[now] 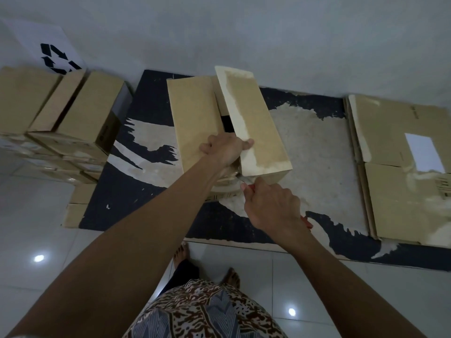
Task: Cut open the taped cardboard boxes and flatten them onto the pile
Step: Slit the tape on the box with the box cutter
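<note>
We stand over a cardboard box [195, 123] that sits upright on a worn black mat [117, 198] near the wall, its two long top flaps parted so a dark gap shows between them. Our left hand [225, 148] grips the near end of the right flap [253, 123]: the thumb lies on top of that flap's inner edge, while the other fingers curl down into the gap and out of sight beneath it, so the flap sits pinched between thumb and fingers and tilts upward. Our right hand [272, 206] is clenched around a red-handled box cutter [246, 185], whose metal tip points up at the box's near end, just below the lifted flap and close beside the left wrist; we cannot tell whether the blade touches the cardboard. The red handle's back end pokes out behind the hand. To the right, a pile of flattened boxes [400, 167] lies on the mat, well apart from the open box. To the left, stacked closed boxes [61, 123] stand beside a white sheet with a recycling symbol [57, 58].
</note>
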